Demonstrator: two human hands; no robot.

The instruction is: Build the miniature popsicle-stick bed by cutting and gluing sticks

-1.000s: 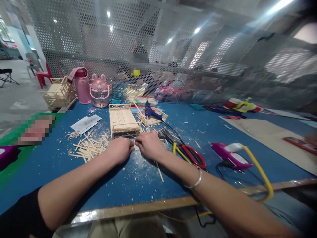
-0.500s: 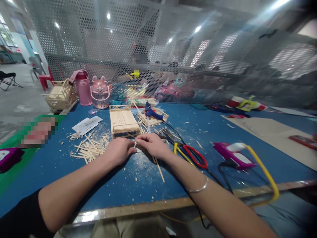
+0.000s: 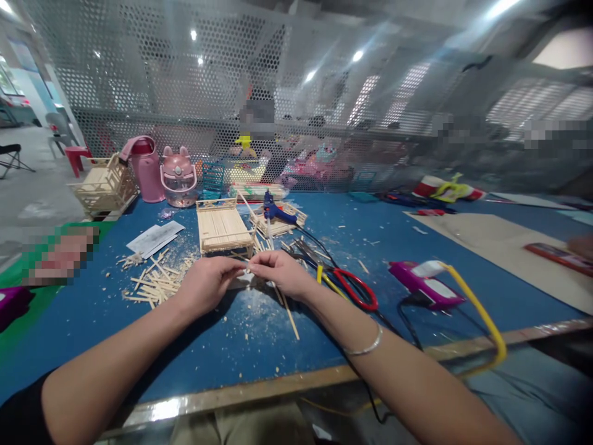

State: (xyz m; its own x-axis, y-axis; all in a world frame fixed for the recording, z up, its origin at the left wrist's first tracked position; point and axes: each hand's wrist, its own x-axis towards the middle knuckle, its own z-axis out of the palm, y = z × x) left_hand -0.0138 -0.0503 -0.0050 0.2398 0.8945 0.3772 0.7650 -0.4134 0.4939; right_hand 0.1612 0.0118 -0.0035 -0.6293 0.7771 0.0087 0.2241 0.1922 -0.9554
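My left hand (image 3: pixel 209 281) and my right hand (image 3: pixel 278 272) meet over the blue table (image 3: pixel 241 346), both pinched on one small pale wooden stick piece (image 3: pixel 248 267) held between their fingertips. Just behind them stands a small bed-like frame built of wooden sticks (image 3: pixel 223 227). A heap of loose sticks (image 3: pixel 152 278) lies to the left of my left hand. One long stick (image 3: pixel 288 312) lies on the table below my right hand. A silver bangle sits on my right wrist.
A blue glue gun (image 3: pixel 274 210) rests on a stick raft behind. Red-handled scissors (image 3: pixel 354 287), a purple tool with a yellow cable (image 3: pixel 424 281), papers (image 3: pixel 155 236), pink bottles (image 3: pixel 148 167) and a wooden stick crate (image 3: pixel 104 182) surround. Mesh screen at the back; people behind it.
My hands lifted slightly off the table and my fingers now pinch the small stick piece up between them. The view shifted a little to the right.
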